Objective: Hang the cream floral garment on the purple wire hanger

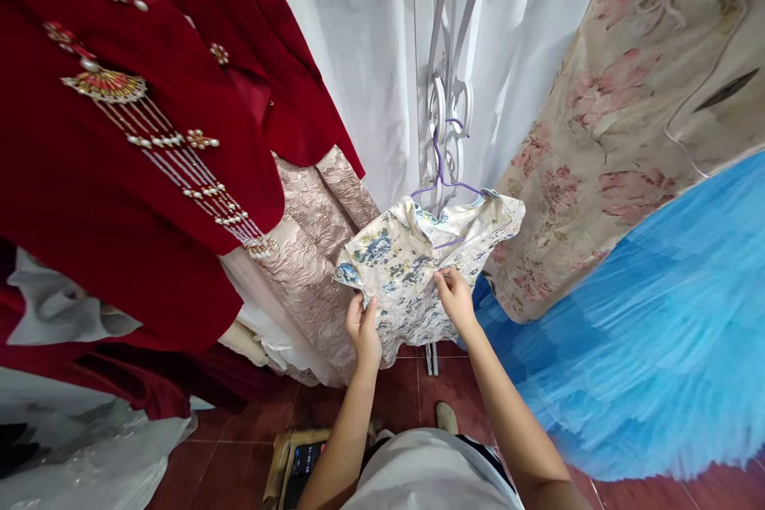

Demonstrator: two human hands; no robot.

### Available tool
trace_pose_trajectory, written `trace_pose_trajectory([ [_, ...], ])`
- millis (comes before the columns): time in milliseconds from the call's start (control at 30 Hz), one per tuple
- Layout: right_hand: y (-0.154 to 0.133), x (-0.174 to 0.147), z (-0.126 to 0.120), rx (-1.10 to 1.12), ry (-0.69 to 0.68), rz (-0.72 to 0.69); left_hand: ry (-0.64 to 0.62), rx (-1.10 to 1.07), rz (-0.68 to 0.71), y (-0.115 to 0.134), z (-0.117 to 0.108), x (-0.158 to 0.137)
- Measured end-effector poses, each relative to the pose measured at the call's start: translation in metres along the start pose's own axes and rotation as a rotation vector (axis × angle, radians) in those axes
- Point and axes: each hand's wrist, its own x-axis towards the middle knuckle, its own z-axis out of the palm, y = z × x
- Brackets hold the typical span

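A cream short-sleeved garment (406,287) with blue and green flowers hangs on a purple hanger (441,171) in front of me. It looks like a small dress or top, with its collar open at the neck. My left hand (366,332) is closed on its side edge just under the left sleeve, thumb on the front and the other fingers partly hidden behind. At the middle of the chest, my right hand (455,301) pinches the cloth between thumb and fingers. The hanger's hook is up by a white scrolled metal stand (439,103).
Dark red velvet clothing (149,199) with beaded tassels hangs at left, beside a pink brocade garment (311,247). A floral dress (621,111) and a fluffy blue skirt (645,327) fill the right. Below are red floor tiles (233,462) and a phone (307,458) on a wooden stool (278,466).
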Motion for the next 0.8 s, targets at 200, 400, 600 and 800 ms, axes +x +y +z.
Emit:
trace_pose_trajectory([
  [200,-0.005,-0.022,-0.015,0.185,-0.098,0.035,-0.064,0.316,0.513,0.018,0.006,-0.016],
  [400,-0.011,-0.061,-0.033,0.272,-0.181,0.072,-0.545,0.293,0.358,0.01,0.065,-0.056],
  [600,-0.058,-0.042,-0.046,0.326,-0.226,0.066,-0.486,0.305,0.342,0.01,0.074,-0.074],
  [800,-0.129,0.017,-0.041,0.408,-0.114,-0.117,-0.491,0.397,0.32,0.02,0.061,-0.08],
])
